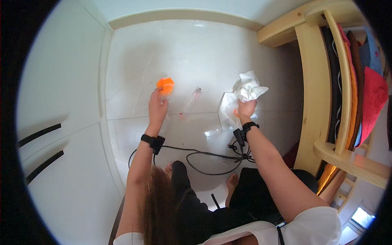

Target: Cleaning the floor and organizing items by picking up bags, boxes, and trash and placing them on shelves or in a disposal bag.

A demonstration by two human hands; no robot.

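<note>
My left hand (158, 107) is at an orange crumpled piece (165, 85) on the pale tiled floor, its fingertips on the near edge; something clear shows by the thumb. Between my hands lies a slim see-through plastic thing (191, 102) with a reddish end. On the right, my right hand (247, 108) grips crumpled white sheeting (251, 87), which spreads above and to the left of it. A bit of orange shows beside that wrist. Both wrists wear black straps with small black boxes.
A black cable (211, 154) loops over the floor between my hands and feet. At left stand white cabinet doors (67, 76) with black handles. To the right is a wooden frame (315, 92) with colourful cloths behind its rail. A skirting board (183, 14) runs along the far wall.
</note>
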